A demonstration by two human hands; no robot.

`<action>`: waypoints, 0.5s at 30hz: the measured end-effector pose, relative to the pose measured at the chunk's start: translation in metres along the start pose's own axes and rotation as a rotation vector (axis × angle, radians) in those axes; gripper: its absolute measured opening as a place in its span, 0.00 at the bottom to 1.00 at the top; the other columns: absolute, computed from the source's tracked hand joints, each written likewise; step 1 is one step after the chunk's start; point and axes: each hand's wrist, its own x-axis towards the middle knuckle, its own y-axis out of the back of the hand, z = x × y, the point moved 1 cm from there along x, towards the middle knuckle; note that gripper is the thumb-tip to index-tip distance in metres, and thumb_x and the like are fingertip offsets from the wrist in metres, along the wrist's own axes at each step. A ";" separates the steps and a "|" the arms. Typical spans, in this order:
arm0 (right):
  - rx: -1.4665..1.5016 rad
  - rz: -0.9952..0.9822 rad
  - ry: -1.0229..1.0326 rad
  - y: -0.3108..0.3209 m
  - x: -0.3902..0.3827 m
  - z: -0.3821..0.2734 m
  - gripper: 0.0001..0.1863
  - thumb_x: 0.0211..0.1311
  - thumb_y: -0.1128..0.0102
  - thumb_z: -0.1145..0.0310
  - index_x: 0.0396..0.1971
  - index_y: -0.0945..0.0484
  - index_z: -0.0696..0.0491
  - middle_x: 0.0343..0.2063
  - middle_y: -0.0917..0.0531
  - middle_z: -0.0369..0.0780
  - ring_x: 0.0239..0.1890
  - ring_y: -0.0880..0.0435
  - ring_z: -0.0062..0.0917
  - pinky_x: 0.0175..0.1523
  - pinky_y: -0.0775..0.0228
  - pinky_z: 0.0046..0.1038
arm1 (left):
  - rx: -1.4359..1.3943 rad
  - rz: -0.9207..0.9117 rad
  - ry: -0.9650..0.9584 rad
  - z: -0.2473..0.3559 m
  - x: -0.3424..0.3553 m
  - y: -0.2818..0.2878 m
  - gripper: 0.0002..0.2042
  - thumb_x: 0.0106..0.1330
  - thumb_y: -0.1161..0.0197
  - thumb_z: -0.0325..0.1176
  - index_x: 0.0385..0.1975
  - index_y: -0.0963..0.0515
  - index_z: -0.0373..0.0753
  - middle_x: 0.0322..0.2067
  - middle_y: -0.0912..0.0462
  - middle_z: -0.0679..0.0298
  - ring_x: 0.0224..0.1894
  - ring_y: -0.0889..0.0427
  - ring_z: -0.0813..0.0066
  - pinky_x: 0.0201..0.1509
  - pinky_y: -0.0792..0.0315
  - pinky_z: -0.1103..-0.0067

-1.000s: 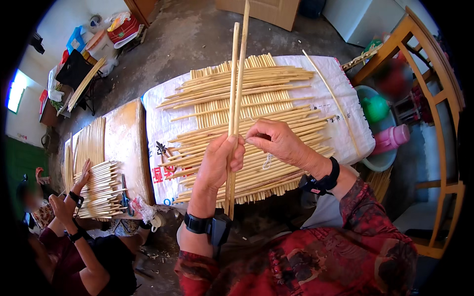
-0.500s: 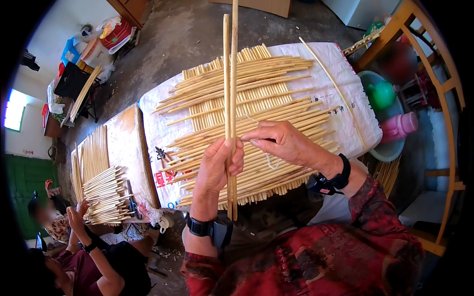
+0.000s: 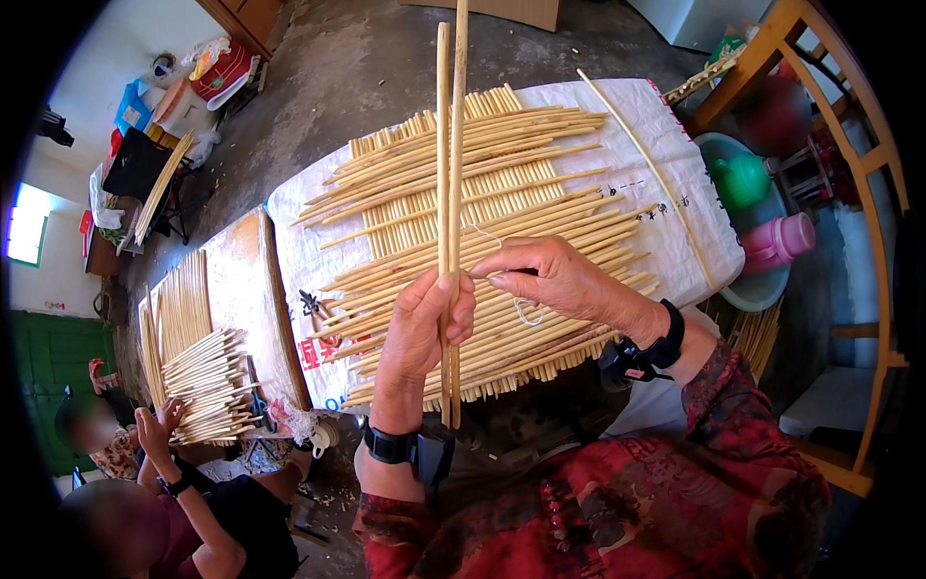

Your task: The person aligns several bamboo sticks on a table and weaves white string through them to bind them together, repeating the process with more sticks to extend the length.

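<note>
Sticks (image 3: 449,145) shifted slightly rightward; upright in left hand (image 3: 424,323) grip.

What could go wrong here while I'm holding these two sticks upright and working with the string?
The left hand grips the two sticks low down, so their long upper ends may sway or spread apart. The thin string pinched by the right hand hangs loose over the stick pile and could snag there. The pile reaches the sack's near edge, so a nudge might roll sticks off.

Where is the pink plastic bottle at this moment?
In the head view, the pink plastic bottle lies at the right side, inside the grey basin, beside the green plastic container and just past the right edge of the white woven sack.
</note>
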 end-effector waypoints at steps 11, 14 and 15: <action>0.094 -0.008 -0.072 -0.003 0.000 0.002 0.11 0.57 0.45 0.71 0.39 0.22 0.55 0.26 0.21 0.40 0.31 0.22 0.25 0.38 0.32 0.24 | -0.023 -0.026 0.019 0.000 -0.003 0.002 0.12 0.70 0.54 0.38 0.35 0.30 0.34 0.18 0.33 0.68 0.17 0.38 0.84 0.20 0.41 0.87; 0.038 -0.014 -0.027 -0.001 0.000 0.000 0.11 0.57 0.45 0.71 0.39 0.22 0.56 0.26 0.22 0.40 0.30 0.22 0.26 0.38 0.32 0.25 | 0.024 -0.002 0.029 0.000 -0.004 0.002 0.12 0.70 0.54 0.38 0.35 0.29 0.35 0.18 0.33 0.68 0.17 0.38 0.85 0.20 0.41 0.88; 0.031 -0.012 -0.021 -0.001 0.000 -0.001 0.10 0.57 0.45 0.71 0.38 0.22 0.56 0.26 0.22 0.40 0.30 0.22 0.27 0.38 0.32 0.25 | 0.037 -0.001 0.024 0.000 -0.004 0.001 0.12 0.70 0.54 0.38 0.35 0.29 0.35 0.18 0.33 0.69 0.17 0.38 0.85 0.20 0.41 0.88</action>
